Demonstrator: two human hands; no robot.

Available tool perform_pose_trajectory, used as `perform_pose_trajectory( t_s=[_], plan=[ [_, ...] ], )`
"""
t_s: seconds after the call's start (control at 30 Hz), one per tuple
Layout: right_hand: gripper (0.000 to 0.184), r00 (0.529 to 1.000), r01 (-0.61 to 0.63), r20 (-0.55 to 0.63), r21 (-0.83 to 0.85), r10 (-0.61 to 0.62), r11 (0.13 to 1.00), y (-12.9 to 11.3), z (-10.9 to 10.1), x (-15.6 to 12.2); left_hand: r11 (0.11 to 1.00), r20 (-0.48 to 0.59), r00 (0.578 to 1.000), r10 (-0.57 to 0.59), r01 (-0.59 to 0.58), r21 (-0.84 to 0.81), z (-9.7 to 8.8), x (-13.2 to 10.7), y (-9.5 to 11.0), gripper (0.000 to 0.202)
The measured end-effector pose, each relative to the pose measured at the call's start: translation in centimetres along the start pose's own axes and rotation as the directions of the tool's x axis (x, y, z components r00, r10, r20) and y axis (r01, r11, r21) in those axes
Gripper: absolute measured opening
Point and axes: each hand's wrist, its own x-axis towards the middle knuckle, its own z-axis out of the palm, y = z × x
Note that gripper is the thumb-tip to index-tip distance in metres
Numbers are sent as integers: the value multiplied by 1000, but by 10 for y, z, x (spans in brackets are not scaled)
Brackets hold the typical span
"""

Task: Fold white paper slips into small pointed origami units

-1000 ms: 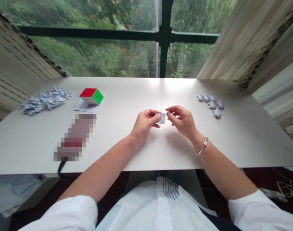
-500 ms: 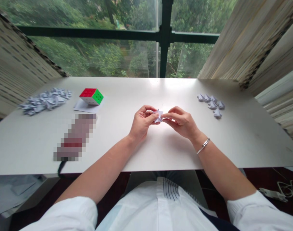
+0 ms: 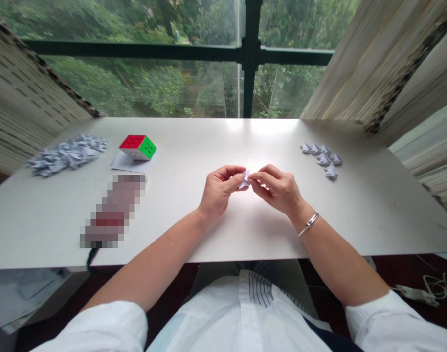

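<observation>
A small folded white paper piece [image 3: 244, 182] is held over the middle of the white table [image 3: 370, 210]. My left hand [image 3: 219, 190] pinches it from the left between thumb and fingers, which cover much of it. From the other side, my right hand [image 3: 278, 188] has its thumb and index fingertips closed on the right edge of the same piece. On the right lies a small group of folded paper pieces [image 3: 323, 159]. A larger heap of folded paper pieces [image 3: 67, 154] is at the far left.
A puzzle cube [image 3: 138, 148] with red and green faces rests on white paper sheets [image 3: 128, 164]. Nearer me lies a pixelated flat object [image 3: 113, 210] with a black strap [image 3: 91, 258]. Beyond the table's back edge stands a window [image 3: 153, 83] between curtains [image 3: 355, 63].
The paper piece has been turned slightly, and less of it shows between my fingers. Both hands have shifted only a little, the right fingertips now closer together on the paper's edge.
</observation>
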Motion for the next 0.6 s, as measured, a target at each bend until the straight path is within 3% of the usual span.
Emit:
perform_pose_trajectory(
  t_s=[0.23,0.6],
  plan=[
    [14,985,-99,-131,133,117,986,-3,12,0,996,49,995,90,-89,-27,2,0,-6,42],
    [15,942,-245,-171,234,288,941,-9,19,5,987,-8,989,148,-147,68,4,1,-11,29]
  ],
)
